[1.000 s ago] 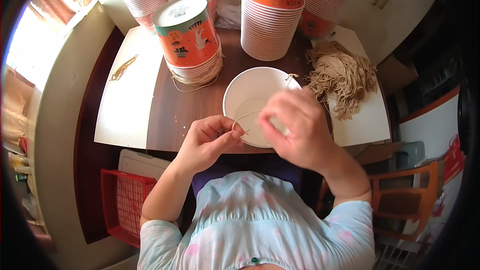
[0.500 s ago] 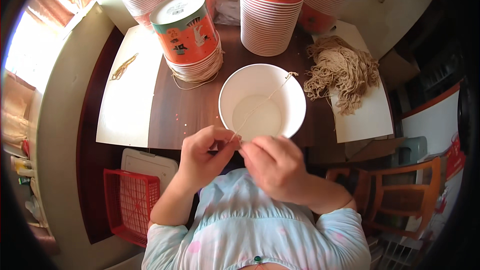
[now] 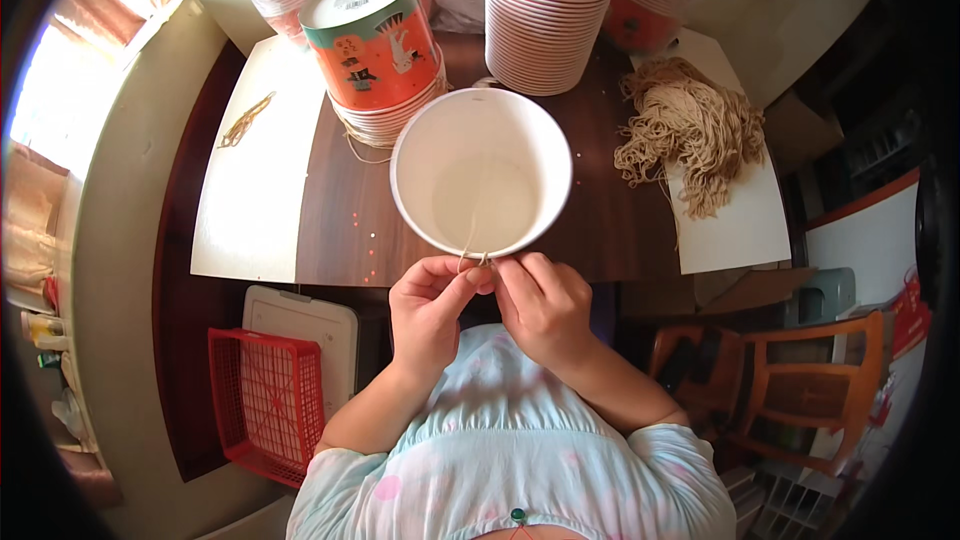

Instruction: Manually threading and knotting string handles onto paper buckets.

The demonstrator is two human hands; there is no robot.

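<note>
A white paper bucket (image 3: 412, 175) stands upright at the table's near edge, its mouth toward me. Thin tan string (image 3: 471, 231) runs over its near rim, with a small loop or knot there. My left hand (image 3: 430, 308) is closed in a pinch on the string, right against the rim. Beside it, my right hand (image 3: 545, 308) is closed too, thumb and fingertips on the string at the rim; the two hands nearly touch. What lies under the fingertips is partly hidden.
Behind the bucket stand an orange-and-green bucket stack (image 3: 372, 65) with string around it and a taller stack (image 3: 548, 30). A tan string heap (image 3: 690, 130) lies on a white board at right. A few strands (image 3: 246, 120) rest at left. A red basket (image 3: 268, 395) stands below.
The bucket now sits slightly left, its near rim against my hands. The string end that hung over its far right rim has come away. Both hands stay together, pinching the string.
</note>
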